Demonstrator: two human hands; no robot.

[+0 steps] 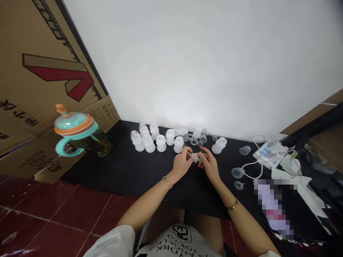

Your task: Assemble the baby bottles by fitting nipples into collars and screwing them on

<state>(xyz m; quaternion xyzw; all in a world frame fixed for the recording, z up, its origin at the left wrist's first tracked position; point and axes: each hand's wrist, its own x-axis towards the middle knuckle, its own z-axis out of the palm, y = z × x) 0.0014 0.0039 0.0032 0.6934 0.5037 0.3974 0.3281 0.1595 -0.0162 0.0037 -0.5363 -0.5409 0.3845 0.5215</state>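
Note:
Between my two hands, above the black table, is a small translucent ring-shaped bottle part point(195, 157), perhaps a collar with a nipple. My left hand point(182, 162) grips its left side with thumb and fingers. From the right, the fingers of my right hand point(209, 164) pinch the same part. Just beyond my hands stand open white baby bottles, among them one bottle point(178, 145) near my left fingers and another bottle point(219, 145) right of my right hand. Loose clear rings point(194, 142) and caps lie behind my hands.
Capped bottles point(148, 143) cluster at the left back, by the white wall. A large drink jug point(80, 134) stands at the far left beside cardboard boxes point(24, 107). At right lie a clear funnel cup point(238, 172) with tubing, a white device point(269, 154), papers and a pixelated object point(273, 210).

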